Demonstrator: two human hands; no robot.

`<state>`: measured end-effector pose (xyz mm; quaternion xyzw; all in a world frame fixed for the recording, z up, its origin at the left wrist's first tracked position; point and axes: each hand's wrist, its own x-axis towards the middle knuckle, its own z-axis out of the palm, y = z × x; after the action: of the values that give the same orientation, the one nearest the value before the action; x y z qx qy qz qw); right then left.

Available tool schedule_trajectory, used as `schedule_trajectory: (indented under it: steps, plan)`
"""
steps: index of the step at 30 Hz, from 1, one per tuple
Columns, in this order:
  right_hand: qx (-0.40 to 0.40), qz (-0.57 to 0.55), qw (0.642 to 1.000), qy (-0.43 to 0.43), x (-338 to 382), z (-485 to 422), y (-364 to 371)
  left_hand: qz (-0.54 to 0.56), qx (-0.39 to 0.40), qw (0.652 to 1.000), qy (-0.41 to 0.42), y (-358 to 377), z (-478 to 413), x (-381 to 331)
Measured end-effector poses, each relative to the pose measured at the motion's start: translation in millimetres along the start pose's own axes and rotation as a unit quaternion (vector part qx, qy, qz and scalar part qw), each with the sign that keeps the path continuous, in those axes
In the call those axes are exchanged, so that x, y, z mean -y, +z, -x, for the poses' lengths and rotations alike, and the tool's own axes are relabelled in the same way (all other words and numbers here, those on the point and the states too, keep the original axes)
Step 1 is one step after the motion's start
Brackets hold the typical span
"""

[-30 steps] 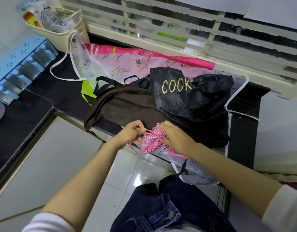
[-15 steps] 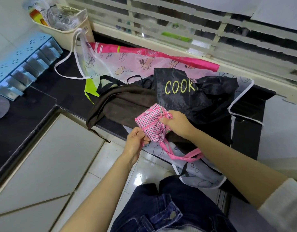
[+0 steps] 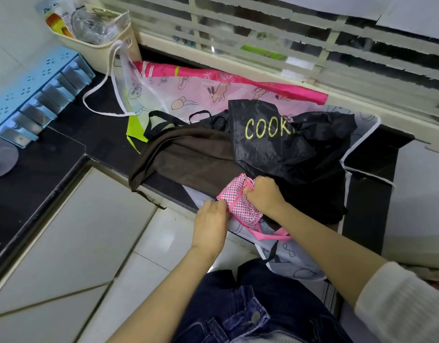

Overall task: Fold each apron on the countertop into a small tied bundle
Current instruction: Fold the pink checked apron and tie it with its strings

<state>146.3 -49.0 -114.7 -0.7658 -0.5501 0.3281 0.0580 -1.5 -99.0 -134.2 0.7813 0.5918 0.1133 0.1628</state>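
So, biggest first: the black desk [image 3: 65,144] & the heap on it look the same as half a sec ago. Glossy black plastic apron [image 3: 275,157], brown cloth apron [image 3: 188,157], see-through pink cartoon-print apron [image 3: 201,95] at the back, clear grey apron w/ white trim [image 3: 295,263] hanging over the front edge: all loose, none folded.

What moved is my pink checked cloth bundle [image 3: 240,206]. Half a sec ago I had it lifted in front of the black apron; now it's back down low at the desk's front edge, over the brown & grey ones. L hand [image 3: 211,219] has come up & grasps its near-left end, fingertips hidden vs. the cloth. R hand [image 3: 265,196] is clenched on the top, fingers curled into the fold. Pink strap loop [image 3: 270,235] dangles below, so I reckon the knot isn't finished: 1st bundle nearly done, approx. 4 aprons to go.

Writing: "COOK" in yellow caps on the black apron, any more letters lost in a fold. Pink apron has tiny speech bubbles; one looks like "Happy", rest too small to read.
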Motion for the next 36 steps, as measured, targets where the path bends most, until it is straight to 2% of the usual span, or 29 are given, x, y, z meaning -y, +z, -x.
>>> schedule_trajectory:
  steps: [3,6,9,13,17,22,25,28,33,36]
  plan:
    - [0.007,0.021,1.000,0.001,-3.5,0.4,5.6,-0.125,0.003,0.979,0.158,-3.8,-3.9,5.4]
    - [0.016,0.027,0.999,-0.009,-3.8,-0.4,8.0,-0.174,0.024,0.938,0.300,-7.9,-11.2,10.7]
    - [0.039,0.027,0.998,-0.032,-6.4,-2.5,8.7,-0.194,0.073,0.906,0.370,-4.7,-15.0,15.9]
    - [0.086,-0.024,0.994,-0.061,-15.4,-9.4,-3.9,-0.177,0.211,0.912,0.305,-13.4,-15.3,4.2]
    - [0.064,-0.046,0.995,-0.058,-20.0,-25.6,-32.1,-0.187,0.311,0.893,0.265,-16.6,-21.2,-1.9]
    - [0.010,-0.032,0.994,-0.106,-18.0,-39.5,-40.7,-0.217,0.338,0.877,0.263,-21.6,-27.4,-6.3]
    - [-0.020,-0.059,0.986,-0.152,-6.3,-40.0,-41.3,-0.214,0.342,0.881,0.246,-20.6,-31.1,-6.5]
    - [-0.043,-0.036,0.980,-0.193,-0.5,-40.3,-45.3,-0.171,0.345,0.892,0.238,-13.9,-37.6,-0.7]
    - [-0.026,0.014,0.960,-0.279,8.0,-31.9,-57.3,-0.067,0.341,0.913,0.214,-20.5,-51.1,3.4]
    - [-0.035,-0.002,0.946,-0.321,19.0,-22.5,-68.2,-0.026,0.347,0.918,0.192,-20.9,-55.1,5.3]
